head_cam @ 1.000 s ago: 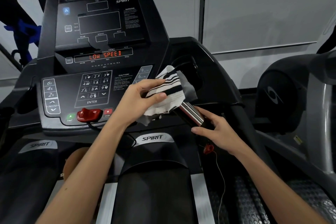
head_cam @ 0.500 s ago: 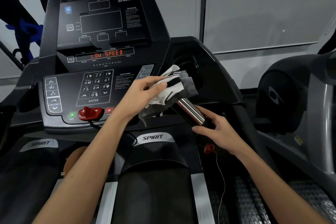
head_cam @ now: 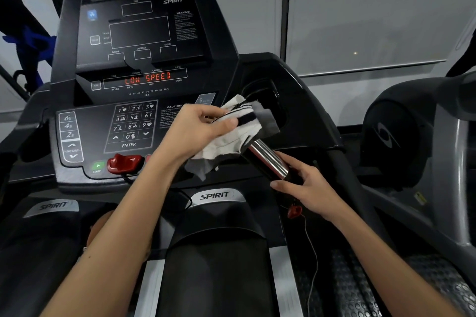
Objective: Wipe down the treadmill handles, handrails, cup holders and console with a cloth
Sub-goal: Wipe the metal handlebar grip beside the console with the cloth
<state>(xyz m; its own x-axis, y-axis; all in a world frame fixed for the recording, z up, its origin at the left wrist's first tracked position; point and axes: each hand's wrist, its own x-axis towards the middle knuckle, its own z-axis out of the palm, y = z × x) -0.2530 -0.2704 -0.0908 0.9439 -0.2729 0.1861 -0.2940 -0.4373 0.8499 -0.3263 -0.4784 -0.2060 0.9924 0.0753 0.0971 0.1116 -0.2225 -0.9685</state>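
My left hand (head_cam: 198, 128) grips a white cloth with black stripes (head_cam: 239, 131) and presses it around the upper end of a chrome pulse handle (head_cam: 268, 158) on the right side of the treadmill. My right hand (head_cam: 306, 185) holds the lower black end of that handle, fingers curled on it. The black console (head_cam: 139, 59) with its keypad and red "LOW SPEED" display rises to the left. Just beyond the cloth, the right cup holder (head_cam: 268, 95) sits as a dark recess.
A red safety key (head_cam: 123, 162) sits at the console's lower edge, and its red clip (head_cam: 295, 211) hangs on a cord below my right hand. The black motor cover (head_cam: 216, 260) lies underneath. Another exercise machine (head_cam: 412, 136) stands at the right.
My left hand has slid the cloth up the chrome handle toward the cup holder, baring more of the metal. My right hand has stayed on the lower end.
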